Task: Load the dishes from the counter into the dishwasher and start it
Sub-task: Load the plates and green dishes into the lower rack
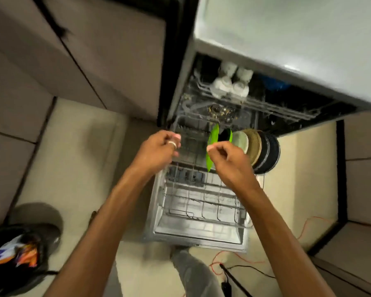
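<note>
Right grip (227,156) curls against the upright green plate (212,138), left grip (159,148) by the rack (201,202) rim; neither hold is clear.

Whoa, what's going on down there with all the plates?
A person is loading an open dishwasher. Its lower rack is pulled out, with a green plate and several other plates standing on edge along its right side. White cups sit in the upper rack. The left hand and right hand hang over the lower rack, fingers curled; blur hides whether either grips anything.
</note>
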`<action>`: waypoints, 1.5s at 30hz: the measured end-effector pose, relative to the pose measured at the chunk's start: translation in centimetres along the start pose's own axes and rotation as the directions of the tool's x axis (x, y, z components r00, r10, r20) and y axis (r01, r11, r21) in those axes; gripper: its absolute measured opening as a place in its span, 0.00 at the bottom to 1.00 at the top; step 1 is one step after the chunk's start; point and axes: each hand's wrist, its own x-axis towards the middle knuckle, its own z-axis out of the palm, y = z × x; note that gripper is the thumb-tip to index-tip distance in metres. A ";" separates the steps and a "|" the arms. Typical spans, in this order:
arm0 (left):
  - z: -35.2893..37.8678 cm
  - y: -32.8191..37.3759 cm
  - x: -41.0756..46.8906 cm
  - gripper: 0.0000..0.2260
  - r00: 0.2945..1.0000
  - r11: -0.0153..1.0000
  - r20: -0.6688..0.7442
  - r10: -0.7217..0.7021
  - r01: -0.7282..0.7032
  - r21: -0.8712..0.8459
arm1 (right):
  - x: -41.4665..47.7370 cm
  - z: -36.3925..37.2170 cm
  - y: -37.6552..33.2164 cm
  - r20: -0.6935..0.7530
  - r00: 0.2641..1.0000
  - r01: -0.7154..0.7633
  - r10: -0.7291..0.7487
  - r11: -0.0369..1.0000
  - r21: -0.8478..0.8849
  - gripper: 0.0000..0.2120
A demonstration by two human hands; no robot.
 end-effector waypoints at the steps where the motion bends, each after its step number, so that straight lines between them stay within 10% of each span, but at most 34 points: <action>1: -2.7 1.3 -2.2 0.06 1.000 0.999 -0.010 0.025 -0.025 0.027 | -1.9 -0.4 -3.3 0.003 1.000 0.009 -0.009 1.000 0.013 0.08; 20: -43.9 13.4 -20.7 0.08 0.854 0.931 -0.376 0.360 -0.303 0.204 | -12.4 10.5 -48.9 0.043 0.878 0.444 -0.477 0.845 0.299 0.06; 30: -54.5 17.9 -10.3 0.08 0.807 0.931 -0.474 0.351 -0.354 0.087 | -0.1 13.6 -59.7 0.029 0.837 0.536 -0.547 0.829 0.161 0.06; 45: -62.5 24.6 12.7 0.16 0.830 0.992 -0.548 0.107 -0.123 0.008 | 24.3 22.1 -67.4 0.154 0.954 0.226 -0.256 0.955 0.191 0.20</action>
